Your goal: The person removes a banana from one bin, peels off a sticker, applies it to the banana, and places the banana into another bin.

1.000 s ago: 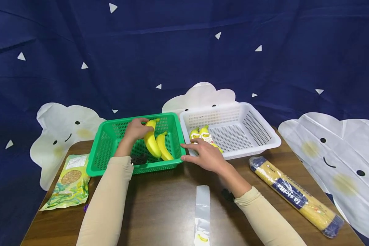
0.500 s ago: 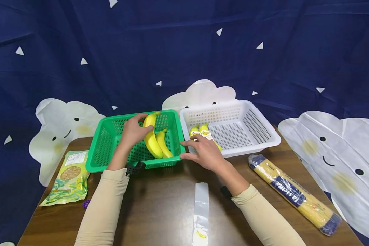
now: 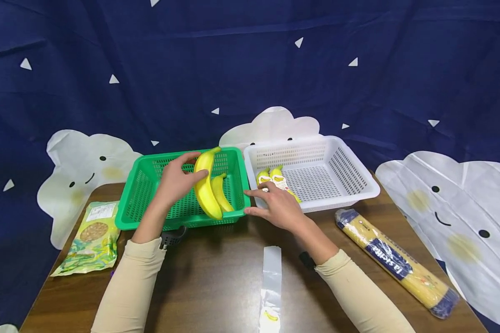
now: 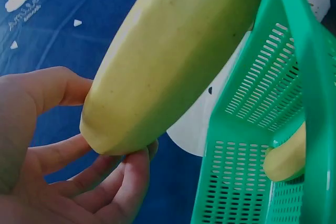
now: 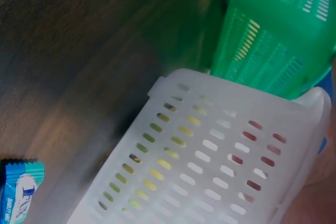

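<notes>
1) Two labelled bananas (image 3: 280,181) lie in the white basket (image 3: 333,204), seemingly done
2) Our left hand (image 3: 178,179) grips a third banana (image 3: 206,189) over the green basket (image 3: 196,221); our right hand (image 3: 280,206) spreads where the baskets meet
3) We judge the fourth banana (image 3: 219,190), inside the green basket, left

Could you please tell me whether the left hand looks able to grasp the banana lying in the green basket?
Probably not yet: the left hand holds another banana, though the green basket is open above.

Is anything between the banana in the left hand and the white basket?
Yes: another banana, the green basket's right wall and the white basket's left rim, with the right hand by their near corners.
</notes>
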`<state>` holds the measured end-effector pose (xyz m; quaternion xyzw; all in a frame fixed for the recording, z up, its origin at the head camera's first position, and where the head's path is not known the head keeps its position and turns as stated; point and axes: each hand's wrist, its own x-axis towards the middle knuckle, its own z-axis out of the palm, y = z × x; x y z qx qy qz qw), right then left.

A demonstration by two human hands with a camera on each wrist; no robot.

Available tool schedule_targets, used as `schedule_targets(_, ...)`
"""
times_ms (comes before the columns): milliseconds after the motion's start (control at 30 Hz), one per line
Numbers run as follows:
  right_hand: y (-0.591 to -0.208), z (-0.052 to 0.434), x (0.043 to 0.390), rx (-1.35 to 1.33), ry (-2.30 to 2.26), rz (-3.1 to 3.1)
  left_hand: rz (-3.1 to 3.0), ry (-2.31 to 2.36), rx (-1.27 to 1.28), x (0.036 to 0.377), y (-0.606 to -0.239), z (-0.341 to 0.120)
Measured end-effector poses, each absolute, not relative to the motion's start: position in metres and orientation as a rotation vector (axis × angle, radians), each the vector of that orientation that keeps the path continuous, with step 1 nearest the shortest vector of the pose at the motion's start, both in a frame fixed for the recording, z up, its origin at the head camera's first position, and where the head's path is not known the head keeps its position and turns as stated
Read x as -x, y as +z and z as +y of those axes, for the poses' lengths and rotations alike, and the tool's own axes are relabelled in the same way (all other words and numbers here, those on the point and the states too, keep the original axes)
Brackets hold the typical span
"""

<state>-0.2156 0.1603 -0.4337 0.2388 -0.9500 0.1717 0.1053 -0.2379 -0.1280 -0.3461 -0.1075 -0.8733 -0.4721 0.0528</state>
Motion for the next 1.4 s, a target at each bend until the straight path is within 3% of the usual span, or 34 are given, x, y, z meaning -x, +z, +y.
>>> schedule_targets(333,-0.434,0.161,0.215,-0.685,0.51,-2.797,-2.668,-1.559,0.451,0.208,-0.341,-0.131)
schedule_targets(633,-0.432,0.158,0.214,-0.696,0.501,-2.806,-2.754,-1.354,0.583,0.16,-0.351,-0.114)
schedule_targets(967,-0.428,0.158,0.21,-0.684,0.482,-2.841,-2.866,-1.34,0.732,0.108,-0.407,-0.085)
schedule_targets(1400,-0.422,0.155,0.204,-0.739,0.419,-2.827,-3.014,-1.159,0.504,0.099,-0.462,-0.078)
